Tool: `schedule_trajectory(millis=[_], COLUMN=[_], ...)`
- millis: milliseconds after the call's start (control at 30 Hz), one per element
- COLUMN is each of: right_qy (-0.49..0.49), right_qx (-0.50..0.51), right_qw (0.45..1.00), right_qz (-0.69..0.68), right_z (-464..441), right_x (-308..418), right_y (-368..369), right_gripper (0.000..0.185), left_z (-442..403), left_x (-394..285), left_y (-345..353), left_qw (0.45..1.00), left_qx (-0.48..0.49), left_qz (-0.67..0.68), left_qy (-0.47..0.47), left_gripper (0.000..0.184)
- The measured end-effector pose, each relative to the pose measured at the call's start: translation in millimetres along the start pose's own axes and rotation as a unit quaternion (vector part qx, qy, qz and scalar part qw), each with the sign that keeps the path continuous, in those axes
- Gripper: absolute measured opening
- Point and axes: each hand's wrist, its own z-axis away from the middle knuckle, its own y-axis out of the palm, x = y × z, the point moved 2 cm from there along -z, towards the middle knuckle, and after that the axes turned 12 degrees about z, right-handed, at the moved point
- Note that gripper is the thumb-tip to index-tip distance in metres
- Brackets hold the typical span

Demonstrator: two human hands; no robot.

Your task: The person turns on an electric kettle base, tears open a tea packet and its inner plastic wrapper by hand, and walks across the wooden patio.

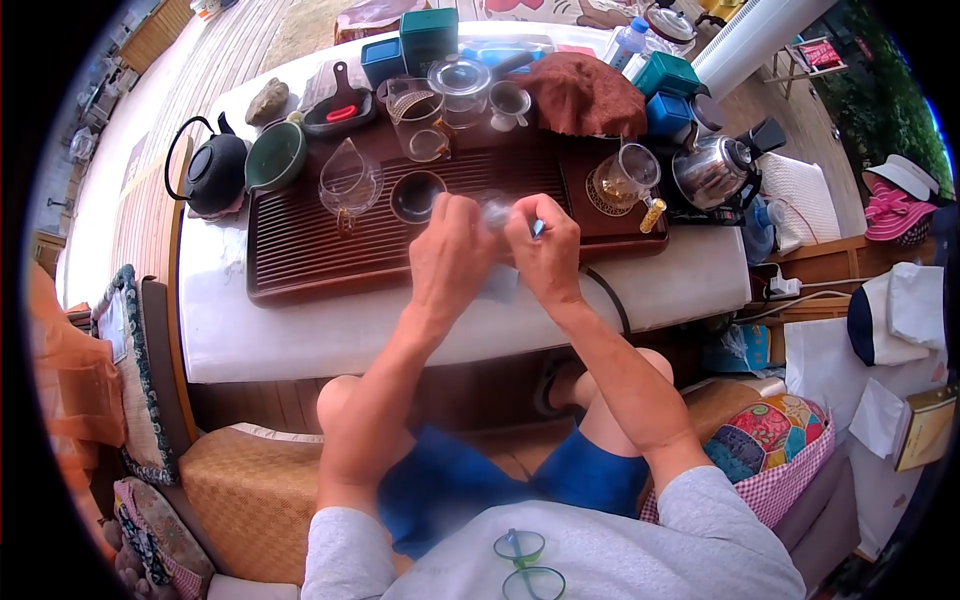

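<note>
Above the front edge of a dark slatted tea tray (330, 262), my left hand (450, 250) and my right hand (545, 248) meet, fingers pinched together. Between them is a small piece of clear plastic (494, 213), blurred, perhaps a wrapper. A bit of blue (538, 228) shows at my right fingers; what it belongs to is hidden. Just left of my left hand stands a dark round cup (417, 190). A glass pitcher (350, 180) sits farther left on the tray, and a glass teapot (628, 178) with a gold handle is at the right.
Left of the tray are a black kettle (215, 172) and a green bowl (275, 157). Behind it stand a lidded glass pot (460, 85), a brown cloth (580, 92) and boxes (430, 40). A glass-and-metal kettle (712, 170) is at the right. A cable (610, 290) crosses the white tabletop (300, 335).
</note>
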Motion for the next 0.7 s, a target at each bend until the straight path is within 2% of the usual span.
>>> schedule_trajectory(millis=[67,100,233,333,500,600,700], right_qy=[0.030,-0.018,-0.143,-0.181,-0.192,-0.197,-0.196], right_qx=[0.013,0.030,0.022,0.040,0.093,0.096,0.085], right_qw=[0.998,0.998,0.989,0.983,0.977,0.976,0.977], right_qz=[-0.051,-0.044,-0.022,-0.013,-0.013,-0.011,-0.015], right_z=[-3,-6,-9,-7,-6,-5,-5], right_x=[-1,-5,-10,-10,-9,-7,-9], right_y=[-3,-5,-10,-11,-13,-12,-8], right_gripper=[0.006,0.005,0.007,0.010,0.011,0.011,0.011], left_z=[-3,-4,-6,-4,-2,-1,-1], left_x=[5,4,7,8,6,8,11], left_y=[-2,-6,-15,-16,-15,-14,-16], left_qw=[0.996,0.990,0.962,0.962,0.975,0.987,0.987], left_qx=[-0.015,0.010,0.036,0.065,0.117,0.109,0.101], left_qz=[0.086,0.114,0.201,0.183,0.130,0.109,0.110], left_qy=[-0.025,-0.086,-0.181,-0.193,-0.134,-0.055,-0.064], left_gripper=[0.011,0.014,0.027,0.029,0.023,0.016,0.014])
